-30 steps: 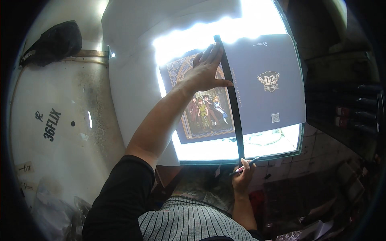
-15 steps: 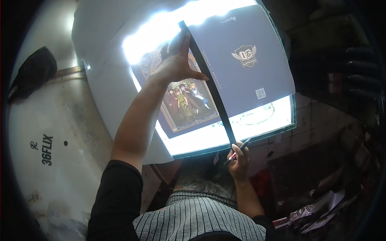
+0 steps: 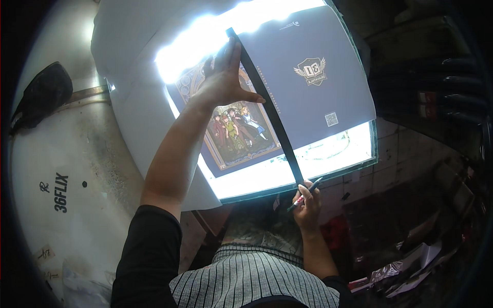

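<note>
A long black ruler (image 3: 275, 115) lies slantwise across a blue printed sheet (image 3: 308, 46) on a brightly lit glass panel (image 3: 334, 149). My left hand (image 3: 223, 82) presses flat against the ruler's upper part, its thumb stretched out along the edge and its fingers reaching toward the far end. Part of the sheet's colourful picture of several cartoon figures (image 3: 239, 131) is covered by this hand. At the ruler's near end, my right hand (image 3: 307, 205) is closed around a dark pen (image 3: 316, 186), its fingertips touching the ruler.
White paper (image 3: 133, 102) hangs over the panel's left side. Further left is a pale stained surface (image 3: 87, 205) with a dark object (image 3: 46, 95) on it. Loose papers and plastic (image 3: 400, 269) lie at lower right. Dark rounded shapes (image 3: 436, 97) stand at right.
My right hand and the ruler's near end have shifted slightly to the right, and the pen is tilted a little differently. The left hand stays pressed in nearly the same place.
</note>
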{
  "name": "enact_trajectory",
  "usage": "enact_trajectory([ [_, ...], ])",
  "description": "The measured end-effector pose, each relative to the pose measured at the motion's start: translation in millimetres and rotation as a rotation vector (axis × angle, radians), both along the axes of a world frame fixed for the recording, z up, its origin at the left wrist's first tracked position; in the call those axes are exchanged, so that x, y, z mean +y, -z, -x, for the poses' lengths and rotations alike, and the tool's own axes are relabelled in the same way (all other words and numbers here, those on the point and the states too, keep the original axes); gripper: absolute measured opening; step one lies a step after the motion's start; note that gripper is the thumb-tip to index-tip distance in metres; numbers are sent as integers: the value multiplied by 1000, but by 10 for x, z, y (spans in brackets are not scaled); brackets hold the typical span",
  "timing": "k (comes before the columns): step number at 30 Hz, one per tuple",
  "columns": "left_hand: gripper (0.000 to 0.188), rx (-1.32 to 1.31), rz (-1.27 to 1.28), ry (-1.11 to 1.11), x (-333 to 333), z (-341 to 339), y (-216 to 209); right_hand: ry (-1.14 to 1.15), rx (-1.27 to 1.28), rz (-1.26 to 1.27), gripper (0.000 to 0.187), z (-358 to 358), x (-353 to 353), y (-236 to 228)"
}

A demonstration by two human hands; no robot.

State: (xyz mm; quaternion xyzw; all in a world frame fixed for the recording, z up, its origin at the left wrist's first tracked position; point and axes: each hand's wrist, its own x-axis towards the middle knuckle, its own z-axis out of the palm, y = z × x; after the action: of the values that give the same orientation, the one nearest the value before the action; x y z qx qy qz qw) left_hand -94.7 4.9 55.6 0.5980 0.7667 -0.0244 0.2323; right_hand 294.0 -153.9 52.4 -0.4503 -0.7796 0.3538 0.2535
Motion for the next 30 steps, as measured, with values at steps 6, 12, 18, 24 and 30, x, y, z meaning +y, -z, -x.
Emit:
enact_trajectory([
  [6, 165, 6, 31, -10, 9, -12, -16, 4, 1, 7, 37, 15, 10, 7],
  [12, 165, 25, 46, 4, 12, -9, -16, 1, -4, 14, 35, 15, 8, 17],
  [18, 165, -16, -38, -8, -26, -12, 18, 5, 3, 30, 32, 21, 12, 3],
  [24, 164, -4, 0, -16, -19, -21, -4, 11, 32, 81, 32, 18, 23, -11],
  [30, 162, 4, 2, -12, -4, -41, -26, 2, -2, 73, 34, 4, 35, -17],
])
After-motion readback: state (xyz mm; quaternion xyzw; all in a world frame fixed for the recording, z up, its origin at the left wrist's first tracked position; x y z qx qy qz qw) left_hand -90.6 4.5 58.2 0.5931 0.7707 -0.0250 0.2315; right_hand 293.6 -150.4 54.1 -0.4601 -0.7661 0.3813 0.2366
